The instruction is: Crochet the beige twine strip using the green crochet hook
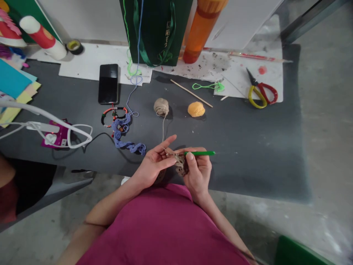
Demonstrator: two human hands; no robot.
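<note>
My left hand (pixel 153 163) pinches a small beige crocheted piece (pixel 180 164) between finger and thumb, with its index finger spread upward. My right hand (pixel 197 172) grips a green crochet hook (pixel 201 153) close to that piece, its tip hidden in the stitches. A thin beige yarn runs from the piece up to a beige yarn ball (pixel 161 107) on the dark table mat (pixel 234 173). The ball lies well beyond both hands.
On the mat lie a black phone (pixel 108 84), a blue crocheted chain (pixel 124 134), a beaded bracelet (pixel 113 116), an orange ball (pixel 196 109) and a wooden stick (pixel 191 93). Red-and-yellow scissors (pixel 261 92) rest on white paper (pixel 248 77). White cables (pixel 55 125) cross the left.
</note>
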